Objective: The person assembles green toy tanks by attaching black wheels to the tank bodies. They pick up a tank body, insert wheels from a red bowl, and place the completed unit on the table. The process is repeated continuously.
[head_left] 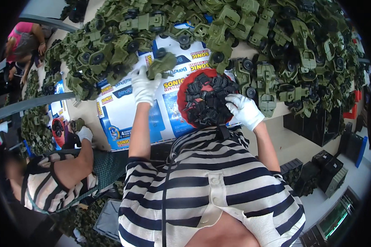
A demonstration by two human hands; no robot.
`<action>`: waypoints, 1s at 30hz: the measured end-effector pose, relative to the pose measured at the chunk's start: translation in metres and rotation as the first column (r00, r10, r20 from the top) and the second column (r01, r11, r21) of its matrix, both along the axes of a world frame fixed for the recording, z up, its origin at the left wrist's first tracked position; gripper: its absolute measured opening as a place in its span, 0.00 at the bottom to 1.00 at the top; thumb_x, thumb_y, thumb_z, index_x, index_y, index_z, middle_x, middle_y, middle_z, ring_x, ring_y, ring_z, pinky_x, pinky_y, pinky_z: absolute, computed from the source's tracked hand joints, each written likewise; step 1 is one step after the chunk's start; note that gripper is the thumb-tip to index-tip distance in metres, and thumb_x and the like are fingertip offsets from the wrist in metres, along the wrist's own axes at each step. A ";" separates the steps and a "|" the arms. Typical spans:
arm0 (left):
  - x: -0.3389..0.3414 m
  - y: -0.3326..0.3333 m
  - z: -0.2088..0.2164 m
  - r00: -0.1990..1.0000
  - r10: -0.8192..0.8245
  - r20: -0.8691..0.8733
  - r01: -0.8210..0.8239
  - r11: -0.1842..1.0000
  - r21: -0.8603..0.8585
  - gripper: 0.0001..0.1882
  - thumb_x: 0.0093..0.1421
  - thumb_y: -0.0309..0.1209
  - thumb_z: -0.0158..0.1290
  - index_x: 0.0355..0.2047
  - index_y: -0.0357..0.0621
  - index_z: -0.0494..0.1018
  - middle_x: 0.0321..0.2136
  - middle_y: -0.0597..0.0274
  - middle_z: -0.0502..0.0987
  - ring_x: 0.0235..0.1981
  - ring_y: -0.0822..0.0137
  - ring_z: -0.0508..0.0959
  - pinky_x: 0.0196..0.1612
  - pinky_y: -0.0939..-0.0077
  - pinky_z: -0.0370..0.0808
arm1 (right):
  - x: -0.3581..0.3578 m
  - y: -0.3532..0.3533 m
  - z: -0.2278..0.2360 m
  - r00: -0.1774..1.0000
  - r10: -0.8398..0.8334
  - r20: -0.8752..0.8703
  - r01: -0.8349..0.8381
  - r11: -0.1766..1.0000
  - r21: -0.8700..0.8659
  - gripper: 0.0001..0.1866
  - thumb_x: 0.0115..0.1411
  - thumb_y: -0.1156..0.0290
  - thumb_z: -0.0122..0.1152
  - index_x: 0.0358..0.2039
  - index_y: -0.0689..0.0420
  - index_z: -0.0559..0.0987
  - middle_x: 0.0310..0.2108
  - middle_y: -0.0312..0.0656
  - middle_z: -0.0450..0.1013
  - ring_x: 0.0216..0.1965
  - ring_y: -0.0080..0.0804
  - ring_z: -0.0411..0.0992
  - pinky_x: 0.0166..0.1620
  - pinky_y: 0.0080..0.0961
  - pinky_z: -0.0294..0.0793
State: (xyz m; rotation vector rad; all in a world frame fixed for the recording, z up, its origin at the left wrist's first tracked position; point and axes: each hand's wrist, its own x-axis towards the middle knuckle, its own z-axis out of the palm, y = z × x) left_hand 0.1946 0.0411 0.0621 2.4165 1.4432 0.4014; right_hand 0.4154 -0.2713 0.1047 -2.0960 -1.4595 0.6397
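My left hand (145, 87), in a white glove, is raised over the printed cardboard with its thumb and fingers around the near end of a green toy jeep (163, 64). Motion smears the jeep a little. A red bowl (181, 108) heaped with small black plastic parts (208, 99) stands in front of me. At the bowl's right side my gloved right hand (245, 110) has its fingertips pressed together against the parts. What those fingers pinch, if anything, is hidden.
Green toy jeeps (305, 49) are piled along the far side and right of the table. Flattened blue-and-white printed cardboard (123, 113) covers the work surface. At left a co-worker's gloved hand (85, 133) is near another red bowl (57, 139). Black crates (327, 164) stand at lower right.
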 end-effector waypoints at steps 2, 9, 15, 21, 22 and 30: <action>-0.022 -0.020 0.018 0.974 0.201 0.109 -0.126 0.871 -0.475 0.26 0.51 0.42 0.64 0.45 0.37 0.76 0.39 0.52 0.79 0.38 0.61 0.78 0.43 0.69 0.75 | 0.002 0.004 -0.002 1.000 0.001 0.003 -0.001 1.000 -0.009 0.13 0.60 0.64 0.60 0.43 0.55 0.80 0.46 0.47 0.76 0.45 0.49 0.75 0.48 0.38 0.76; -0.111 -0.040 0.046 0.904 0.429 -0.005 -0.171 0.350 -0.921 0.29 0.59 0.46 0.59 0.52 0.33 0.74 0.38 0.51 0.80 0.33 0.66 0.82 0.31 0.76 0.78 | 0.001 0.044 -0.015 0.997 0.082 0.010 -0.081 0.995 -0.056 0.14 0.62 0.61 0.56 0.44 0.52 0.80 0.44 0.48 0.76 0.44 0.50 0.75 0.48 0.41 0.75; -0.147 -0.041 -0.002 0.990 0.120 -0.073 -0.136 0.695 -0.706 0.54 0.52 0.55 0.64 0.65 0.29 0.54 0.50 0.41 0.75 0.40 0.56 0.82 0.41 0.72 0.79 | -0.013 0.089 -0.036 0.988 0.125 0.094 -0.120 0.991 -0.056 0.15 0.58 0.64 0.59 0.45 0.52 0.80 0.44 0.50 0.76 0.45 0.50 0.75 0.50 0.40 0.74; -0.121 -0.060 -0.042 0.834 0.421 0.355 0.138 0.464 -0.875 0.32 0.53 0.27 0.66 0.56 0.38 0.64 0.40 0.58 0.80 0.38 0.67 0.81 0.41 0.73 0.80 | -0.050 0.138 -0.038 0.883 0.321 0.343 -0.183 0.907 -0.379 0.24 0.52 0.60 0.65 0.49 0.53 0.77 0.46 0.46 0.72 0.46 0.46 0.74 0.49 0.40 0.73; -0.124 -0.061 -0.045 0.814 0.455 0.362 0.144 0.446 -0.883 0.31 0.54 0.27 0.66 0.56 0.38 0.65 0.40 0.58 0.80 0.38 0.67 0.81 0.40 0.73 0.80 | -0.049 0.139 -0.046 0.899 0.287 0.331 -0.170 0.924 -0.342 0.22 0.52 0.60 0.65 0.48 0.53 0.77 0.45 0.46 0.73 0.46 0.46 0.74 0.49 0.40 0.73; -0.138 -0.079 -0.008 0.675 0.552 0.490 0.240 0.463 -0.853 0.26 0.57 0.24 0.61 0.55 0.40 0.66 0.39 0.60 0.80 0.35 0.70 0.81 0.37 0.77 0.80 | -0.022 0.129 -0.064 0.995 0.079 0.062 -0.075 0.994 -0.076 0.13 0.56 0.62 0.58 0.40 0.53 0.81 0.36 0.49 0.76 0.40 0.48 0.76 0.45 0.41 0.75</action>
